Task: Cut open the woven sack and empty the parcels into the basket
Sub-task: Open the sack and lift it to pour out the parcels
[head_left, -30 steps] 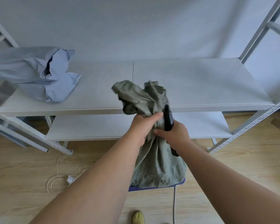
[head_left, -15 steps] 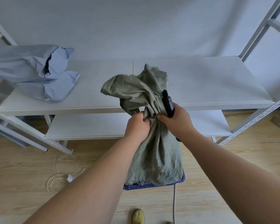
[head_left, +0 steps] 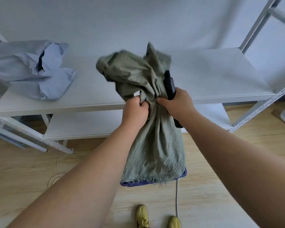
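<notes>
A grey-green woven sack [head_left: 155, 145] hangs upside down, its frayed open edge just over a blue basket [head_left: 184, 174] on the floor. My left hand [head_left: 135, 111] grips the bunched sack at its middle. My right hand [head_left: 178, 102] grips the same bunched part beside it, together with a black cutter [head_left: 169, 86] that sticks up along the sack. The sack's closed end flops over above my hands. Most of the basket is hidden behind the sack, and no parcels show.
A white metal shelf unit [head_left: 212, 89] stands in front of me, with a lower shelf behind the sack. A crumpled light-blue plastic bag [head_left: 39, 74] lies on the shelf's left part. A white cable [head_left: 58, 171] and my yellow shoes [head_left: 142, 216] are on the wooden floor.
Both hands have lifted the bunched sack higher, so its frayed edge has risen over the basket. The sack's top end has flopped about.
</notes>
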